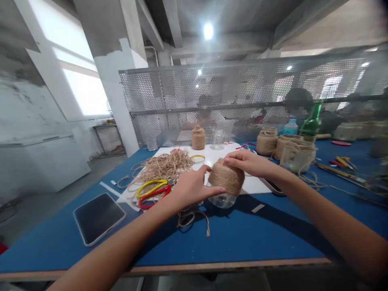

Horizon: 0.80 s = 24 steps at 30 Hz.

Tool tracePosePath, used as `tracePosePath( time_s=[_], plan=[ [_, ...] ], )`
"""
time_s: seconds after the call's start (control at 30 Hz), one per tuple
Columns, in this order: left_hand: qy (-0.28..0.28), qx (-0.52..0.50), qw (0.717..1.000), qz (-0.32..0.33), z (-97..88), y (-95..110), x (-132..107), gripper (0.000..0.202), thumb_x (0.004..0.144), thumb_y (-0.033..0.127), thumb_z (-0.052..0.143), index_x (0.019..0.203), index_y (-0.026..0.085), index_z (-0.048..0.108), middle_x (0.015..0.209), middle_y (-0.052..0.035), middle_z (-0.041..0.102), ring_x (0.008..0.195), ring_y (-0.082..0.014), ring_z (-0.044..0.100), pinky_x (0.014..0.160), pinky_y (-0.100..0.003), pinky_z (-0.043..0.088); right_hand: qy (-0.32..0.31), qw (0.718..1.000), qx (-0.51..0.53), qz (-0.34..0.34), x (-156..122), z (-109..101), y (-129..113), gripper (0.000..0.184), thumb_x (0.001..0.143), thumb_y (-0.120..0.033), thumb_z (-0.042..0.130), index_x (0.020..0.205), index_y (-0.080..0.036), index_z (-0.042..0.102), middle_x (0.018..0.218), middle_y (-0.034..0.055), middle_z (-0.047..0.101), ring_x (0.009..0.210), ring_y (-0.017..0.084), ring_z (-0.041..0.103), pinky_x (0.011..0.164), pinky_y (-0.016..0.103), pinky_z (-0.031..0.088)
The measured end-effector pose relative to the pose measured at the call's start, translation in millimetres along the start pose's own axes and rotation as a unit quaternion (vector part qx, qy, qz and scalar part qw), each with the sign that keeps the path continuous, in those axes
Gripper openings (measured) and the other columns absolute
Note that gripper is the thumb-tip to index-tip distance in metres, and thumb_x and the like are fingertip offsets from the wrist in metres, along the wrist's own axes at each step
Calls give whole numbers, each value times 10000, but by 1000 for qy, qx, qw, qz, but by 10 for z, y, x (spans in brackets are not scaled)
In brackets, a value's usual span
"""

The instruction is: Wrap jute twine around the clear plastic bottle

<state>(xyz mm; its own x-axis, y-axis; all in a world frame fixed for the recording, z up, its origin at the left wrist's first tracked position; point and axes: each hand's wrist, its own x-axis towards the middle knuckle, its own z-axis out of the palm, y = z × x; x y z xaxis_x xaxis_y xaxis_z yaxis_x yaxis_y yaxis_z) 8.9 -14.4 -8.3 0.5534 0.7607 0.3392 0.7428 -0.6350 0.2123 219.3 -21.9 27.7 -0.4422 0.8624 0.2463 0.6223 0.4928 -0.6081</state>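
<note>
A glass jar [227, 178] wrapped mostly in brown twine tilts above the blue table, its bare clear glass showing at the lower end. My left hand [195, 186] grips its left side, thumb stretched across the front. From the upper right, my right hand [242, 160] pinches at the twine near the jar's narrower end; its fingertips are partly hidden. A tangled heap of loose twine [166, 167] lies left of the jar. Pliers or scissors with yellow and red handles [154, 195] rest against that heap. One twine end [208, 230] trails on the table below my left hand.
A phone or tablet [99, 218] lies at the left. White sheets [254, 184] cover the table's middle. Twine-wrapped jars [266, 141], a green bottle [312, 119] and tools [344, 163] stand or lie right. Behind rises a perforated metal screen [182, 87], with people beyond.
</note>
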Motion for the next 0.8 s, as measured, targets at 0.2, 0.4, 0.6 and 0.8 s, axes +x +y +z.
tracePosePath(
  time_s=[0.2, 0.4, 0.6, 0.8],
  plan=[
    [-25, -25, 997, 68, -123, -91, -16, 532, 806, 627, 357, 1108, 204, 475, 683, 1, 599, 611, -161, 544, 546, -251, 331, 7, 1000, -1, -22, -14, -13, 7, 354, 866, -443, 370, 770, -142, 530, 712, 9, 495, 659, 125, 440, 597, 253, 344],
    [-81, -46, 980, 178, -226, -216, -47, 310, 816, 416, 467, 1023, 185, 479, 649, 30, 566, 548, -108, 491, 525, -209, 323, 4, 999, 3, -34, -13, -34, 44, 331, 869, -428, 374, 748, -153, 513, 703, 8, 487, 663, 129, 434, 600, 255, 329],
    [-13, -8, 975, 223, -266, -256, -30, 227, 862, 302, 410, 761, 165, 560, 648, 9, 556, 574, -91, 463, 553, -198, 316, 3, 999, 0, -37, -8, -24, 75, 331, 867, -422, 374, 755, -154, 534, 720, 15, 512, 685, 141, 446, 618, 260, 337],
    [42, -10, 973, 227, -281, -248, -52, 231, 857, 292, 426, 744, 164, 582, 617, 14, 556, 536, -79, 437, 544, -193, 307, 13, 1000, 4, -28, 2, -10, 94, 340, 861, -421, 381, 745, -145, 543, 721, 20, 521, 688, 142, 453, 622, 263, 348]
  ],
)
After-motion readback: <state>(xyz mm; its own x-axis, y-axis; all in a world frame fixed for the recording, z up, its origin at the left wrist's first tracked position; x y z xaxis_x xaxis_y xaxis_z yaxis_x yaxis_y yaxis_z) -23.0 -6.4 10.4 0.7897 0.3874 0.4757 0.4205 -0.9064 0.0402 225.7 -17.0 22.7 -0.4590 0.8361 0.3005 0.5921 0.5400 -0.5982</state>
